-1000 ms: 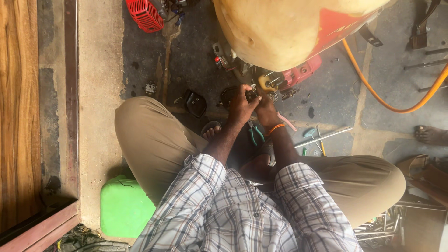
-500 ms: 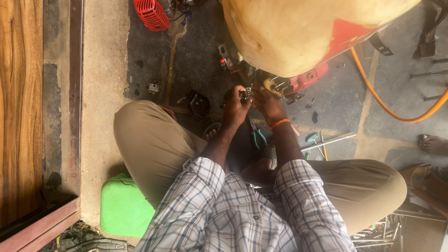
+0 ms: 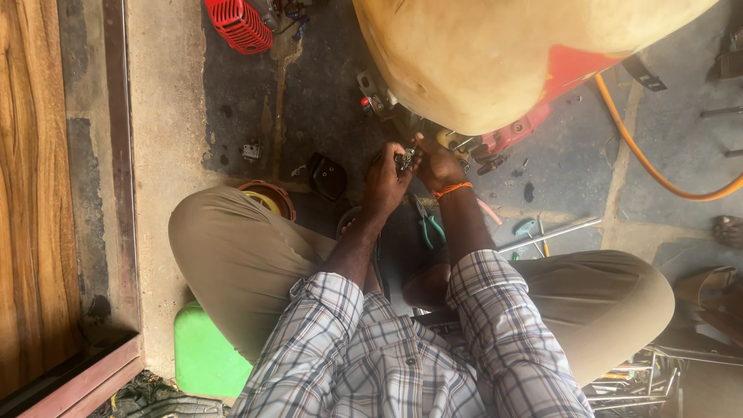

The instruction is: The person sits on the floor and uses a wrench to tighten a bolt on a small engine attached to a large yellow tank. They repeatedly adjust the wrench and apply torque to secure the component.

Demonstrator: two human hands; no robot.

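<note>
Both hands have shifted slightly toward the tank (image 3: 495, 54); left hand (image 3: 385, 182) and right hand (image 3: 438, 164) pinch a small metal part (image 3: 405, 159), which may slip onto the cluttered floor (image 3: 325, 101).

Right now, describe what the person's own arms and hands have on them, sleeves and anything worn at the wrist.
Both arms wear checked shirt sleeves in white, grey and blue, rolled up above the elbows: the left sleeve and the right sleeve. The forearms are bare. The right hand has an orange thread band around its wrist. The left hand wears nothing visible. No gloves.
</note>
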